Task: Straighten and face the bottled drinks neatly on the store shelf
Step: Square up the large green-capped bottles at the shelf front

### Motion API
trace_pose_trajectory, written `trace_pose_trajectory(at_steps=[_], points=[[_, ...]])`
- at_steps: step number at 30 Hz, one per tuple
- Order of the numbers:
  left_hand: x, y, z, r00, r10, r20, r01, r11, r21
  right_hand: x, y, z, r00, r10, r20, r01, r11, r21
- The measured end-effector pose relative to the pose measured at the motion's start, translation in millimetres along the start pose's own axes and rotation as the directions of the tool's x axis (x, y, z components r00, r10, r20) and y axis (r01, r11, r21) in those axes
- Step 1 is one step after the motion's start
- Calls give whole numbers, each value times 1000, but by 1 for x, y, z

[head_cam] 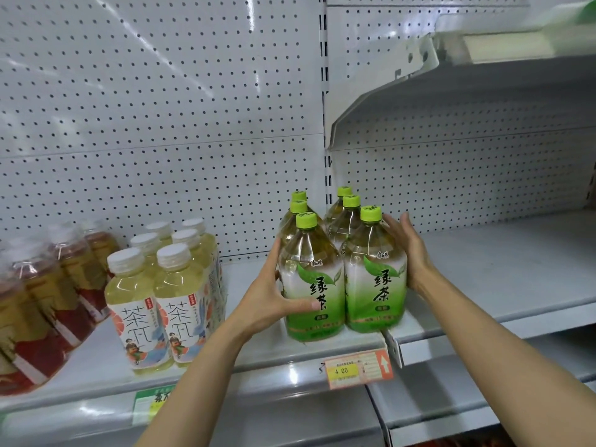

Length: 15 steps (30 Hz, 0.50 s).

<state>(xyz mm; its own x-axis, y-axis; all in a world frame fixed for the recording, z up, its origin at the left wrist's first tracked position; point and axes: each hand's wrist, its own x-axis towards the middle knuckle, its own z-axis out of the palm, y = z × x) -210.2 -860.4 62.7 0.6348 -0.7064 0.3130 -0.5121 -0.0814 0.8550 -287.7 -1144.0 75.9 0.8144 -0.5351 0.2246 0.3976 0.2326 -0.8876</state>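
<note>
- Green tea bottles (342, 272) stand in two rows of three at the front edge of the store shelf (483, 285), directly above the orange price tag (358, 369); both front labels face outward.
- Left hand (274, 298) lies against the outer side of the left front bottle, thumb across the label front and fingers hidden behind it; the grip is grasping that bottle.
- Right hand (409, 253) presses flat along the outer side of the right front bottle with fingers extended; its grip is released, pushing rather than clasping.
- Purpose, as judged: the opposed hands squeeze the two rows together, so that the block stays square and can be shifted as one unit.
- White-capped tea bottles (164, 301) stand apart to the left, already label-forward; red-labelled bottles (48, 301) lie further left, blurred.
- Risk: uneven side pressure could rotate a front label off-centre.
</note>
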Motion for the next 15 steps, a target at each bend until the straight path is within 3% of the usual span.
trace_pose_trajectory(at_steps=[4,7,10,15], points=[[2,-4,-1,1000,-10,9,10,999,35,24,1,6,994,103,47,-100,992,-75],[2,-3,-3,1000,-22,18,21,999,36,28,2,16,976,108,187,-113,993,15],[3,-3,-3,999,-39,25,38,999,24,27,2,16,974,95,205,-114,990,85],[2,-2,-3,1000,-17,15,17,1000,21,33,6,12,973,113,200,-127,990,58]])
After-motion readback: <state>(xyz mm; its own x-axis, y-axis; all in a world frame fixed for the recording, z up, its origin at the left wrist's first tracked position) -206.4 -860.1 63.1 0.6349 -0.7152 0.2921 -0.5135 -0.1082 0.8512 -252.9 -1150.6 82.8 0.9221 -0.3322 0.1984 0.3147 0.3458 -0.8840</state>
